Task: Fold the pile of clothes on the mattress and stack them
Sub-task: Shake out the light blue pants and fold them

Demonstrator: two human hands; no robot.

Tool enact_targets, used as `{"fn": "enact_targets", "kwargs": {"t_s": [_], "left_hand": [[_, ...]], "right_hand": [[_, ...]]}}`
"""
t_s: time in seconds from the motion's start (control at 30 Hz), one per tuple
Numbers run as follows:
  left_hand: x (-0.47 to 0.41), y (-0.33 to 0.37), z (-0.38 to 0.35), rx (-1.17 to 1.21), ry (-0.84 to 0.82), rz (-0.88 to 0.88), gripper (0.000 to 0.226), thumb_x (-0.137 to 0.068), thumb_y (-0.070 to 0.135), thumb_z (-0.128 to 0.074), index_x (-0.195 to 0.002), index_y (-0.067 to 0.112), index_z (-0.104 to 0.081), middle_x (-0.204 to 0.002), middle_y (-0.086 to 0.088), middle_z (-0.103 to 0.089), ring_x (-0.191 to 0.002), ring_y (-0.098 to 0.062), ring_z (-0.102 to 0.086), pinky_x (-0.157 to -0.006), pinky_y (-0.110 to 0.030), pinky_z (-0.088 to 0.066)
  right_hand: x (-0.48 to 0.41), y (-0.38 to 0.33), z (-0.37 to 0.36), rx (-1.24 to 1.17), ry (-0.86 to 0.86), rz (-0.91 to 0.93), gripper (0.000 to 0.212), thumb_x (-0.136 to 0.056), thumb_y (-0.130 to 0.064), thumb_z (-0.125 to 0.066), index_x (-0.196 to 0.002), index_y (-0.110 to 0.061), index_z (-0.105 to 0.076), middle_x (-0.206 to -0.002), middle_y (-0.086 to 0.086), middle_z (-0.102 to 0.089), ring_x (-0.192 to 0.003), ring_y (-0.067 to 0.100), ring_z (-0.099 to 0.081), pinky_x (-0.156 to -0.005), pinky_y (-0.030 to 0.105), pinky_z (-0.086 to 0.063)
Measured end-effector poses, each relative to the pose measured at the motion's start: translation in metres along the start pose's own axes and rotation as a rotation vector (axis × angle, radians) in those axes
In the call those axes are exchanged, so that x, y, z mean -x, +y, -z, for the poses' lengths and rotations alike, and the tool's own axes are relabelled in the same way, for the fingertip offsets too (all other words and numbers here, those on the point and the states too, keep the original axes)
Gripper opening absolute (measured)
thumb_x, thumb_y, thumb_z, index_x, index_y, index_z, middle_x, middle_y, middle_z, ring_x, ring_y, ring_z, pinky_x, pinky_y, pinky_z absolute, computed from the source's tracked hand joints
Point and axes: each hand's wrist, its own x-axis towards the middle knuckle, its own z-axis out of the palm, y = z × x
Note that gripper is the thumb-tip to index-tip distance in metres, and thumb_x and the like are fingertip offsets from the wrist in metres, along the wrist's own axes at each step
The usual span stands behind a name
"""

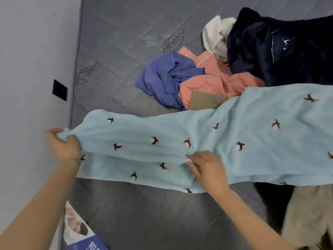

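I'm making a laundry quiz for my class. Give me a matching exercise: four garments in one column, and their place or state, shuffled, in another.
Garments:
1. light blue garment
2. purple garment
3. white garment
4. navy garment

Place or state:
A. crumpled, left of the pink garment
B. spread out, left hand gripping its end
C. dark heap, far right
D. bunched at the far side, left of the dark heap

Pairs: 1-B, 2-A, 3-D, 4-C
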Motion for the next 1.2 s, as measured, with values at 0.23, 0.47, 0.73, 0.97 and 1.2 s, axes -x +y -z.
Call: {"fn": "enact_targets", "kwargs": {"t_s": [0.23, 0.47, 0.73, 0.97, 1.2], "left_hand": [[0.026, -0.037, 0.007, -0.074, -0.228, 0.376, 0.038, -0.083, -0.003, -0.058, -0.12, 0.0, -0.048, -0.104, -0.014, -0.052, -0.095, -0.024, -0.05, -0.085, -0.044, -0.047], [0.042, -0.041, 0.045, -0.075, -0.118, 0.122, 0.026, -0.066, 0.02, -0.043, -0.091, 0.011, -0.043, -0.089, -0.011, -0.046, -0.08, -0.022, -0.043, -0.07, -0.034, -0.032], [0.061, -0.058, 0.003, -0.622, -0.265, -0.133, 0.061, -0.086, 0.021, -0.056, -0.144, 0.016, -0.036, -0.151, -0.025, -0.02, -0.14, -0.04, -0.017, -0.112, -0.054, -0.009], [0.074, -0.053, -0.05, -0.818, -0.601, -0.569, 0.069, -0.089, 0.063, -0.011, -0.151, 0.035, 0.0, -0.161, -0.005, 0.007, -0.146, -0.026, 0.014, -0.11, -0.046, 0.024], [0.065, -0.065, -0.054, -0.77, -0.655, -0.533, 0.065, -0.096, 0.057, -0.025, -0.152, 0.031, -0.007, -0.161, -0.004, 0.0, -0.147, -0.023, 0.008, -0.112, -0.045, 0.018]], "right_hand": [[0.026, 0.01, -0.009, 0.026, -0.013, 0.023, 0.03, -0.094, -0.03, -0.049, -0.097, -0.015, -0.075, -0.095, 0.0, -0.07, -0.089, 0.02, -0.063, -0.081, 0.033, -0.045], [0.047, -0.015, -0.002, 0.077, 0.002, -0.018, 0.036, -0.096, -0.032, -0.045, -0.078, -0.015, -0.071, -0.07, -0.004, -0.064, -0.064, 0.018, -0.057, -0.059, 0.027, -0.04], [0.045, -0.012, -0.029, 0.106, 0.004, -0.063, 0.04, -0.096, -0.043, -0.043, -0.101, -0.018, -0.074, -0.109, 0.002, -0.068, -0.106, 0.027, -0.058, -0.092, 0.039, -0.04], [0.019, -0.025, -0.067, 0.25, -0.18, -0.054, 0.063, -0.094, -0.058, -0.034, -0.147, -0.025, -0.039, -0.155, 0.008, -0.031, -0.145, 0.031, -0.018, -0.117, 0.05, -0.006], [0.02, -0.017, -0.084, 0.331, -0.249, -0.106, 0.066, -0.094, -0.062, -0.026, -0.149, -0.027, -0.033, -0.157, 0.006, -0.029, -0.145, 0.03, -0.017, -0.115, 0.052, -0.004]]}}
